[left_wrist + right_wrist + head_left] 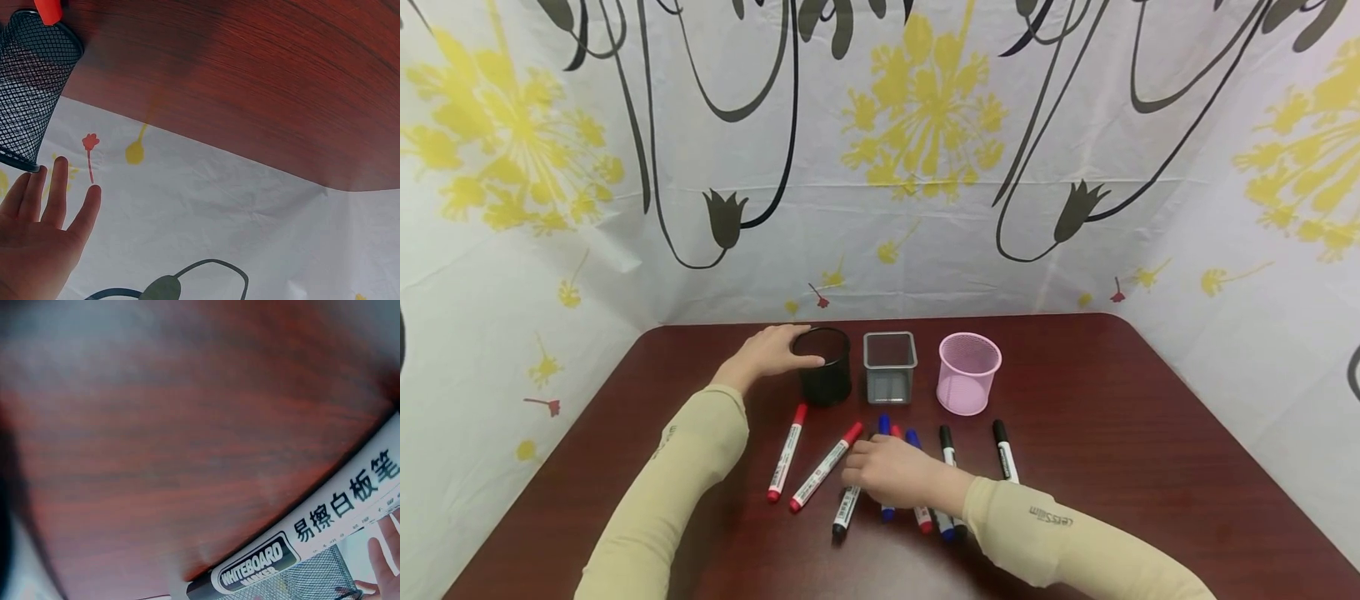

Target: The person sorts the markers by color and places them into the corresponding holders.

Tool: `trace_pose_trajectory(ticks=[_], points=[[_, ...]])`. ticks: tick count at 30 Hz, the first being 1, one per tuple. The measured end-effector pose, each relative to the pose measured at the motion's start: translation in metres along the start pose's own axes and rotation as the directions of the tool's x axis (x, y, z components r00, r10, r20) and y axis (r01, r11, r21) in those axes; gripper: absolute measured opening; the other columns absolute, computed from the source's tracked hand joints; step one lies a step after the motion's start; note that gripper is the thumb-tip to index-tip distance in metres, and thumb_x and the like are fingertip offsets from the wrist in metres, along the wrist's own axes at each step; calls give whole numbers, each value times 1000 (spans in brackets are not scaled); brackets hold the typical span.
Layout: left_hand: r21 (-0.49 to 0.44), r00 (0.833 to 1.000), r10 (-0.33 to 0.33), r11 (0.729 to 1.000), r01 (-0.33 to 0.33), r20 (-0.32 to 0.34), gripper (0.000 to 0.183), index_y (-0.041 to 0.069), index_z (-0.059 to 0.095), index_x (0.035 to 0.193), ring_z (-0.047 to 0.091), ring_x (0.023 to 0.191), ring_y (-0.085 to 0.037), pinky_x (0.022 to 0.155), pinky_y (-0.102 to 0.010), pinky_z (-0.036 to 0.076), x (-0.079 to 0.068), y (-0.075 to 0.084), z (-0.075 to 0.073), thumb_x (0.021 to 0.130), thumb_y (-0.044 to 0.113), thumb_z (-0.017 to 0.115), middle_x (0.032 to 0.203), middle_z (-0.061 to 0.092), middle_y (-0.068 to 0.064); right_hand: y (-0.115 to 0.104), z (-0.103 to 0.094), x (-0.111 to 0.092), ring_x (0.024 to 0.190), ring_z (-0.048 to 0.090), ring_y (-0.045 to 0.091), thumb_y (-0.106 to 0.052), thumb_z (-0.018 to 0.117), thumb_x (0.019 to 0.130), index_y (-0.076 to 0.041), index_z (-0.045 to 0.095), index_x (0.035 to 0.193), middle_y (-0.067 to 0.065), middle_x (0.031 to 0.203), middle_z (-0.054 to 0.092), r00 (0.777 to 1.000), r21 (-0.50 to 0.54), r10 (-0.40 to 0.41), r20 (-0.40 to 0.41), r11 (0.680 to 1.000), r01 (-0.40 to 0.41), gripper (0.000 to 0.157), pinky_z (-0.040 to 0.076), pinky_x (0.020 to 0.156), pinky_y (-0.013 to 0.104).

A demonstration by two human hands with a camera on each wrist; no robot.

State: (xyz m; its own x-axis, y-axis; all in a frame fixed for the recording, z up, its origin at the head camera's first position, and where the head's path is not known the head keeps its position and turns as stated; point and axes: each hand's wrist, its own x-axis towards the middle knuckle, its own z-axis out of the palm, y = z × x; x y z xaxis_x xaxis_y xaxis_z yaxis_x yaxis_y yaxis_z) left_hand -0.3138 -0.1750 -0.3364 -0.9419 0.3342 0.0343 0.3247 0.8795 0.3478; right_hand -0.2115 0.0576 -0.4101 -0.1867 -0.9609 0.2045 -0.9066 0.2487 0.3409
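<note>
My left hand [771, 352] is at the black mesh pen cup [826, 382], its thumb over the near rim and its fingers along the far rim. In the left wrist view the fingers [57, 194] look straight, with tips by the rim of the mesh cup [31, 81]. My right hand [898, 472] lies low over the row of markers, its fingers bent over the middle of a black whiteboard marker [846, 515]. The contact under them is hidden. A whiteboard marker [312, 525] shows large in the right wrist view, where my right fingers are out of sight.
A grey square pen cup [890, 383] and a pink mesh cup [966, 387] stand right of the black one. Two red markers [786, 454] lie on the left; blue, red and black markers [947, 442] lie under the right hand and wrist. Another black marker [1005, 450] lies farther right.
</note>
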Motion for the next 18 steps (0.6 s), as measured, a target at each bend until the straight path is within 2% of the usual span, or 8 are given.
trace_pose_trajectory(ticks=[5,15,18], points=[[5,1000,-1,1000,1,2,80,6,41,132,41,115,-29,91,-50,32,1,-1,0,73,57,60,127,45,-14,-1,-8,-6,77,49,8,-14,58,77,-19,60,86,-10,79,55,998,27,-23,-60,999,25,11,38,61,20],[7,1000,0,1000,0,4,81,8,42,132,42,114,-29,90,-49,32,2,-2,0,72,58,60,127,46,-14,1,-23,-12,80,50,6,-16,64,74,-17,61,94,-10,86,57,979,114,-52,-198,991,76,21,40,66,17],[5,1000,-1,1000,1,8,81,7,41,132,41,114,-29,91,-50,32,2,-2,1,72,59,60,127,45,-14,1,-26,-14,80,50,5,-15,63,75,-15,62,95,-10,87,57,976,194,-29,-217,978,72,20,40,70,17]])
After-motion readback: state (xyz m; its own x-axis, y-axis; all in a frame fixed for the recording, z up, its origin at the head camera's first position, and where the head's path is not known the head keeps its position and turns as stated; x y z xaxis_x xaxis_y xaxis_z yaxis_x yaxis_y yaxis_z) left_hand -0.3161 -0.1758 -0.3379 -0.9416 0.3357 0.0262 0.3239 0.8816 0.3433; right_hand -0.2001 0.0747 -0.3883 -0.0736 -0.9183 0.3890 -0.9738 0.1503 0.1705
